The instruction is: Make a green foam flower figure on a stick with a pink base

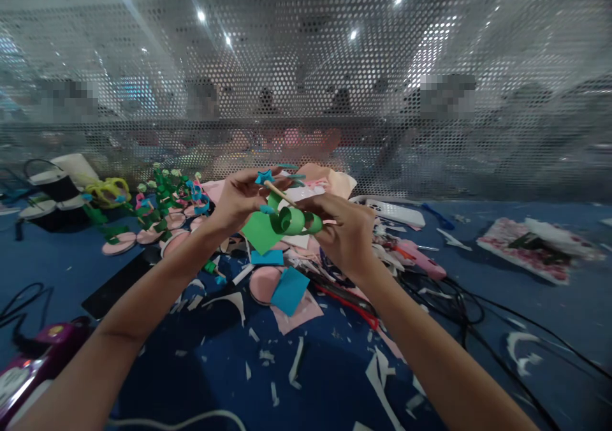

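A thin wooden stick (281, 192) with a small blue paper flower (264, 177) at its tip is held up between my hands. Green curled paper strip (291, 221) hangs in loops below the stick. My right hand (347, 230) pinches the stick's right end, close to the curls. At the flower end, my left hand (243, 195) has its thumb and fingers bent around the flower; the exact contact is partly hidden. Below lie a green paper square (262, 232) and a blue paper square (290, 291), beside a round pink disc (264, 284).
Finished-looking paper flowers on pink bases (162, 211) stand at left, near yellow-handled scissors (109, 192). A pink glue gun (423, 260), black cables (463, 303) and a white phone (394, 213) lie right. Paper scraps litter the blue table (191, 380); a perforated metal screen (306, 67) rises behind.
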`<state>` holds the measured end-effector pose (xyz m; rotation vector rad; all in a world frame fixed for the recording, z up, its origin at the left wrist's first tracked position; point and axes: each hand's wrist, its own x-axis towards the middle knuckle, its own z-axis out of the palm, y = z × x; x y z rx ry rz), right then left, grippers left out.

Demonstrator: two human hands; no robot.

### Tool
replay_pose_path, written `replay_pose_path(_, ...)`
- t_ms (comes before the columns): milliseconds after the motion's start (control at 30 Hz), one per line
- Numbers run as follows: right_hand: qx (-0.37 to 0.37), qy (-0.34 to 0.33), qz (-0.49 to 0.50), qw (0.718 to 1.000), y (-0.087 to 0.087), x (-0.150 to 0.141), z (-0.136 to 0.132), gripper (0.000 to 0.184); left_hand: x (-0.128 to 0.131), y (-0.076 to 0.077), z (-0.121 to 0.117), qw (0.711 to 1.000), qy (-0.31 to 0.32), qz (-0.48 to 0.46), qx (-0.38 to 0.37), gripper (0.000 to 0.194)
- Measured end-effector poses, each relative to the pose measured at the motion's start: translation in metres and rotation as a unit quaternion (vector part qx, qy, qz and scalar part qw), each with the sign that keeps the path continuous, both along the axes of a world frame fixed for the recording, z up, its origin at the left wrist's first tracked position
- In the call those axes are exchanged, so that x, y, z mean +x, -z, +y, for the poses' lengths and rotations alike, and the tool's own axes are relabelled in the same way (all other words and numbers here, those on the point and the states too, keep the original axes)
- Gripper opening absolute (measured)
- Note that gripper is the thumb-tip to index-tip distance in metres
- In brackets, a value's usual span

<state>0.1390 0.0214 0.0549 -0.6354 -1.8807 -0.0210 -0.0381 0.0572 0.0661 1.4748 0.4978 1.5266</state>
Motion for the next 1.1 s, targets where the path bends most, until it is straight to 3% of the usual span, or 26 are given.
replay_pose_path(400, 0.05, 0.06, -0.014, 0.997, 0.002, -0.0006, 0.002, 0.021, -0.004, 0.0039, 0.0018, 0.998, 0.015, 0.047, 0.039, 0.047)
replay_pose_path(833, 0.051, 0.038, -0.023, 0.998, -0.002, -0.0045, 0.002, 0.017, -0.0016, 0.0069, 0.0003, 0.992, -0.022, 0.048, 0.114, 0.042)
replay_pose_path(1033, 0.044, 0.036, 0.012, 0.998, 0.0034, -0.002, 0.004, 0.01, 0.0019, 0.0075, 0.007, 0.987, 0.011, 0.013, 0.157, 0.071)
replay_pose_path(1100, 0.055, 0.031, 0.009, 0.998, 0.0038, -0.0009, 0.0039, 0.011, 0.0021, 0.0075, 0.0087, 0.984, 0.027, 0.01, 0.177, 0.072)
